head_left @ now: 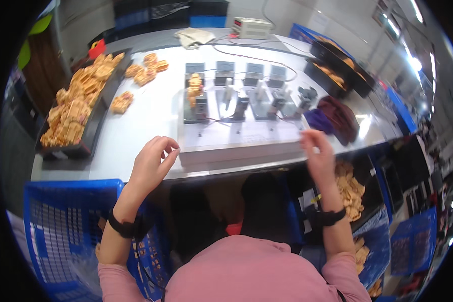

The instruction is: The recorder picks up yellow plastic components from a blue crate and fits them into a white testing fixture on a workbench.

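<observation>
My left hand (155, 157) hovers over the front edge of the white bench, its fingers loosely bent and a gap between thumb and forefinger, nothing visible in it. My right hand (318, 150), somewhat blurred, is held up near a purple cloth (319, 122), fingers curled and thumb apart; I see nothing in it. Between and beyond the hands stands a white fixture board (241, 142) with several grey clamp stations. A yellowish part (194, 90) sits in the leftmost station; the others show no such part. A dark wristband circles each wrist.
A black tray (98, 123) heaped with yellowish parts stands at left; several loose parts (145, 75) lie beside it. A power supply box (251, 28) with cables is behind. Black bins (324, 75) stand back right. Blue crates (73, 185) flank me below the bench.
</observation>
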`<state>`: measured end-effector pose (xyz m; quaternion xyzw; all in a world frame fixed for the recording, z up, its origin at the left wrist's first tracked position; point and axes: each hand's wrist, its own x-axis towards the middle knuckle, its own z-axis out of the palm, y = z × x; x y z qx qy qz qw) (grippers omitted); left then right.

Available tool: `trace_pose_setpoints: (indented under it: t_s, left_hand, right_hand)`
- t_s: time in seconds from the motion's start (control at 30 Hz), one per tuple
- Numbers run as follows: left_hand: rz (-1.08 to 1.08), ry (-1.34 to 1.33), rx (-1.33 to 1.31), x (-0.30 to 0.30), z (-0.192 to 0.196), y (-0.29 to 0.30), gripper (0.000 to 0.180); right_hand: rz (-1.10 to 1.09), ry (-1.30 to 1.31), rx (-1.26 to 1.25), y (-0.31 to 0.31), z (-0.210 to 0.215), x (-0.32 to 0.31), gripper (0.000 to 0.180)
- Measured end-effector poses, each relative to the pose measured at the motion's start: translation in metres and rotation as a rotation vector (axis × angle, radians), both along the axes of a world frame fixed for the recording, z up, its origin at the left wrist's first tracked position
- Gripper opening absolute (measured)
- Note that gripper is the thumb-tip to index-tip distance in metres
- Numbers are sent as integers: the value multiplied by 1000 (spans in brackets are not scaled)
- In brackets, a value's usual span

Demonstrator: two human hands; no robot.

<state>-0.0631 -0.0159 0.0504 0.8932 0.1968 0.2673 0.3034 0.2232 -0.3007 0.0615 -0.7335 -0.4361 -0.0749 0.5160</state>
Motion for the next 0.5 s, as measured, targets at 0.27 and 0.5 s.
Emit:
trace_pose_setpoints:
  t_s: [0.27,0.5]
  left_hand:
    - [109,-45,-117,2,-29,12,19]
    - [-24,-81,-132,10,-35,9,24]
  right_hand:
    - [416,-329,-212,160,-10,-72,16]
    - [378,-355,-214,190,-28,-72,8]
